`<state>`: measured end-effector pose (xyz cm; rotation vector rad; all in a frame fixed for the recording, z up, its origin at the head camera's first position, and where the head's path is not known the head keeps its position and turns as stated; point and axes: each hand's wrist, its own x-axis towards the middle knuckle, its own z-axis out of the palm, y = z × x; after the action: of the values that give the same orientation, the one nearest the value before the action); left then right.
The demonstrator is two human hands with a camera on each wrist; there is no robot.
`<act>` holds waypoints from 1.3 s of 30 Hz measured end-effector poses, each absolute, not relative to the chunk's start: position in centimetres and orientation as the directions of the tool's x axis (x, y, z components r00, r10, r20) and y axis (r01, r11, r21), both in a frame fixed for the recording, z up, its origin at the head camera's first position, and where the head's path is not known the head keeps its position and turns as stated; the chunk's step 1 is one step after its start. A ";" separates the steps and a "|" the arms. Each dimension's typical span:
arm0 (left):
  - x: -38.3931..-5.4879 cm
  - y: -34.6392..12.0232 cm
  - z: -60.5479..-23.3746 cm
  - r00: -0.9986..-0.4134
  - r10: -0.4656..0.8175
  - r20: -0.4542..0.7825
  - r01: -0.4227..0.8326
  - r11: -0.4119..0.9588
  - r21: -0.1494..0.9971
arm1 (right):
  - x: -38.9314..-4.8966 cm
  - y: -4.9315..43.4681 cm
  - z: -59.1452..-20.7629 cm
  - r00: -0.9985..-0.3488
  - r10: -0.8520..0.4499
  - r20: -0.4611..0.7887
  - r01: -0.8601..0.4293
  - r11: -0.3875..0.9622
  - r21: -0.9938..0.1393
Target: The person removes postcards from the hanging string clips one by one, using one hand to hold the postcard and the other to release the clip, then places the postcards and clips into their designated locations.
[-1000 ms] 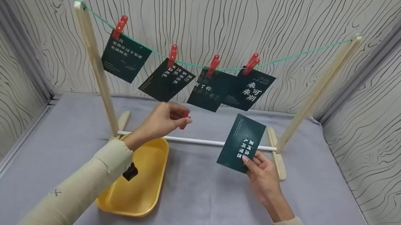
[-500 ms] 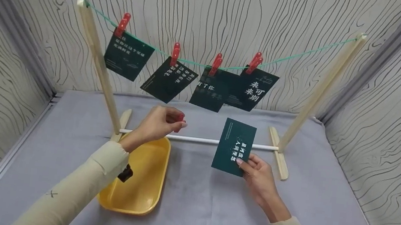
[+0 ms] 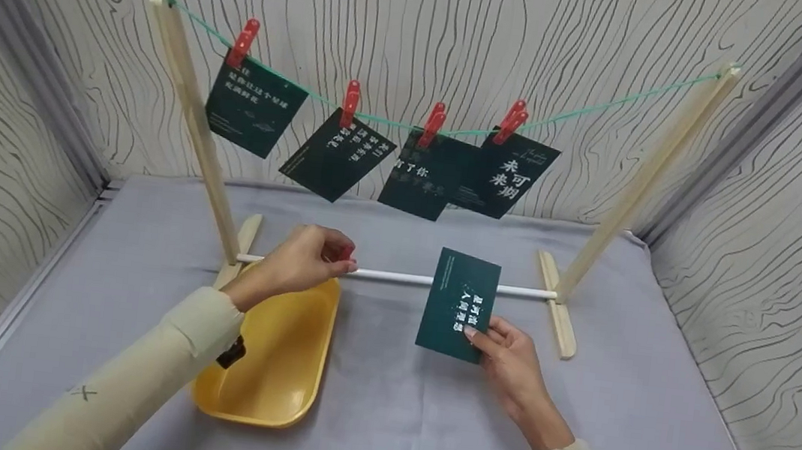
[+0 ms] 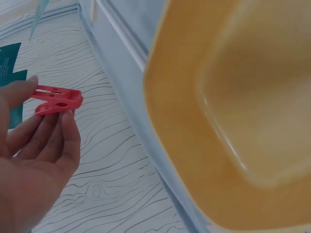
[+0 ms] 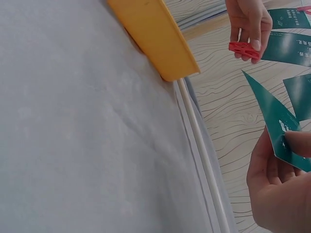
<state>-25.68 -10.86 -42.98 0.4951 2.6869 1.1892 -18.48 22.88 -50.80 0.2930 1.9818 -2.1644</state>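
Note:
Between thumb and fingers my left hand (image 3: 303, 255) pinches a red clothespin (image 4: 60, 99), just above the far end of the yellow tray. My right hand (image 3: 517, 366) grips a dark green card (image 3: 458, 303) by its lower right corner, thumb over the white lettering. Behind both hands a green string (image 3: 611, 102) sags between two posts. Several dark cards hang from it by red clothespins: one card (image 3: 254, 106) at the left, a tilted card (image 3: 339, 154) beside it, and two overlapping cards toward the right, the rightmost card (image 3: 509, 173) among them.
The yellow tray (image 3: 324, 352) stands under my left forearm. A left wooden post (image 3: 191, 110) and a right wooden post (image 3: 643, 185) rise from feet joined by a white rod (image 3: 395, 277). Grey cloth (image 3: 379, 419) covers the table, and wood-patterned walls (image 3: 454, 20) enclose it.
My left hand has drawn back down and left, away from the hanging cards, with the clothespin in it. The right hand has lowered the card slightly to the left and turned it more upright.

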 end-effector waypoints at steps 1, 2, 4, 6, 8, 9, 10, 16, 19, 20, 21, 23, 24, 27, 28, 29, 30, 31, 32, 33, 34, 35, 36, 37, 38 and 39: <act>-25.5 -11.0 -43.1 -0.928 0.371 -0.016 0.242 0.637 0.732 | -18.4 22.9 -50.9 -0.961 -0.005 -0.278 0.277 -0.088 -0.957; -25.4 -11.2 -43.2 -0.925 0.378 -0.020 0.246 0.641 0.727 | -18.4 22.9 -51.0 -0.959 -0.001 -0.284 0.283 -0.091 -0.955; -25.1 -11.5 -43.5 -0.921 0.389 -0.035 0.247 0.650 0.718 | -18.3 22.8 -51.3 -0.955 0.004 -0.297 0.296 -0.101 -0.950; -24.8 -11.9 -43.8 -0.916 0.399 -0.045 0.251 0.657 0.711 | -18.2 22.8 -51.6 -0.952 0.010 -0.307 0.305 -0.104 -0.947; -24.6 -12.1 -44.1 -0.911 0.411 -0.046 0.263 0.663 0.701 | -18.1 22.8 -52.0 -0.948 0.009 -0.317 0.314 -0.105 -0.944; -24.5 -12.2 -44.2 -0.909 0.414 -0.047 0.268 0.666 0.696 | -18.0 22.7 -52.2 -0.948 0.005 -0.319 0.317 -0.104 -0.943; -24.4 -12.4 -44.3 -0.908 0.417 -0.042 0.276 0.670 0.689 | -18.0 22.6 -52.3 -0.948 0.001 -0.319 0.318 -0.100 -0.943; -24.0 -12.7 -44.4 -0.906 0.419 -0.059 0.281 0.701 0.656 | -17.9 22.0 -52.9 -0.949 -0.020 -0.315 0.316 -0.090 -0.945; -24.0 -12.8 -44.4 -0.905 0.421 -0.065 0.279 0.702 0.655 | -17.7 21.6 -53.2 -0.948 -0.034 -0.317 0.319 -0.084 -0.944; -24.0 -12.8 -44.4 -0.904 0.423 -0.064 0.282 0.702 0.654 | -17.5 21.5 -53.4 -0.947 -0.042 -0.319 0.321 -0.080 -0.944; -24.0 -12.9 -44.5 -0.905 0.419 -0.069 0.276 0.703 0.655 | -17.4 21.4 -53.5 -0.946 -0.051 -0.320 0.323 -0.075 -0.943; -24.0 -13.1 -44.6 -0.906 0.417 -0.076 0.271 0.708 0.652 | -17.2 21.2 -53.7 -0.944 -0.069 -0.323 0.327 -0.062 -0.943; -24.0 -13.1 -44.6 -0.906 0.416 -0.083 0.269 0.714 0.646 | -17.0 21.1 -53.8 -0.942 -0.079 -0.325 0.330 -0.058 -0.942; -24.0 -13.3 -44.9 -0.902 0.418 -0.106 0.270 0.738 0.618 | -16.7 20.9 -54.2 -0.941 -0.107 -0.322 0.328 -0.044 -0.944; -24.0 -13.3 -45.1 -0.900 0.420 -0.115 0.272 0.750 0.603 | -16.6 20.9 -54.3 -0.940 -0.117 -0.321 0.328 -0.041 -0.944; -24.0 -13.3 -45.2 -0.898 0.421 -0.124 0.276 0.762 0.585 | -16.5 20.8 -54.4 -0.938 -0.124 -0.323 0.330 -0.043 -0.943; -24.0 -13.3 -45.4 -0.896 0.424 -0.132 0.282 0.773 0.568 | -16.4 20.8 -54.5 -0.937 -0.132 -0.323 0.332 -0.046 -0.942; -24.0 -13.4 -45.6 -0.893 0.428 -0.138 0.291 0.784 0.548 | -16.3 20.7 -54.7 -0.936 -0.140 -0.322 0.331 -0.045 -0.943; -24.1 -13.4 -45.8 -0.892 0.428 -0.147 0.293 0.794 0.532 | -16.2 20.7 -54.8 -0.935 -0.147 -0.324 0.334 -0.046 -0.942; -24.1 -13.4 -45.9 -0.889 0.432 -0.148 0.304 0.802 0.514 | -16.1 20.6 -54.9 -0.932 -0.155 -0.327 0.338 -0.050 -0.940; -24.2 -13.5 -46.1 -0.886 0.438 -0.148 0.317 0.808 0.497 | -16.0 20.6 -55.0 -0.930 -0.163 -0.330 0.342 -0.053 -0.938; -24.2 -13.6 -46.3 -0.881 0.452 -0.138 0.340 0.809 0.479 | -15.9 20.5 -55.1 -0.928 -0.172 -0.331 0.344 -0.054 -0.937; -24.3 -13.7 -46.4 -0.876 0.465 -0.127 0.363 0.810 0.461 | -15.9 20.4 -55.2 -0.926 -0.182 -0.332 0.346 -0.053 -0.937; -24.4 -13.8 -46.6 -0.870 0.481 -0.110 0.392 0.808 0.440 | -15.8 20.4 -55.3 -0.923 -0.191 -0.333 0.348 -0.053 -0.936; -24.4 -13.9 -46.8 -0.862 0.498 -0.092 0.421 0.805 0.419 | -15.8 20.3 -55.3 -0.921 -0.200 -0.335 0.352 -0.054 -0.935; -24.5 -14.0 -46.9 -0.855 0.514 -0.074 0.449 0.803 0.392 | -15.7 20.2 -55.4 -0.918 -0.208 -0.337 0.355 -0.055 -0.933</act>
<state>-24.47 -14.01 -46.90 0.7583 2.8134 0.5459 -15.72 20.23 -55.39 0.1562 1.8479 -2.0304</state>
